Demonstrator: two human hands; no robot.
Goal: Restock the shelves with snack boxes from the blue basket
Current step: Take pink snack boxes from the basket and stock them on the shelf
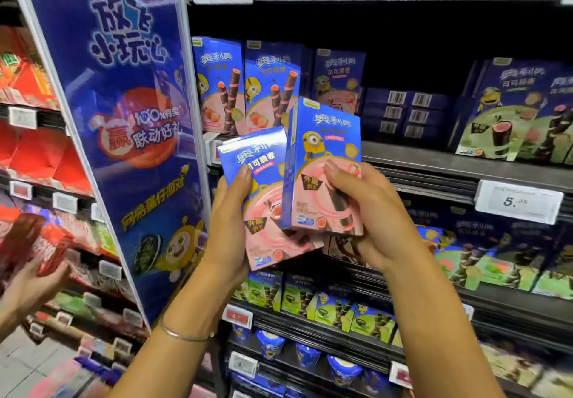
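My left hand grips a blue-and-pink snack box, tilted to the left. My right hand holds a second, matching blue-and-pink snack box upright, overlapping the first. Both boxes are raised in front of the middle shelf, where matching upright boxes stand at the left. A bare stretch of shelf lies behind my right-hand box. The blue basket is not in view.
A blue promotional panel stands at the left of the shelf bay. Flat-stacked dark blue boxes and green boxes fill the shelf's right. Price tags line the edges. Another person's hand holds a red pack at far left.
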